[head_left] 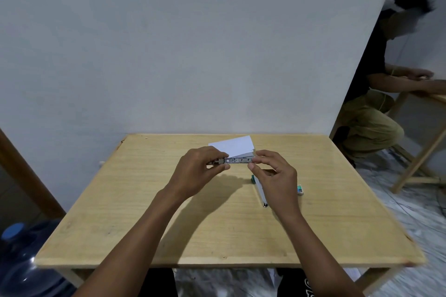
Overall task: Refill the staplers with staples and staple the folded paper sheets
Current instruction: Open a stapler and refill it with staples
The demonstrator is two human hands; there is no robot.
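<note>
Fingers of the left hand [196, 171] pinch one end of a small metal stapler [239, 160] above the counter [169, 224]; the right hand [275, 177] pinches the other end. Folded paper [231, 145] lies behind, partly hidden. A second stapler [261, 191] lies half covered by the right hand, a small box [299, 189] beside it, well apart from the counter's edges.
</note>
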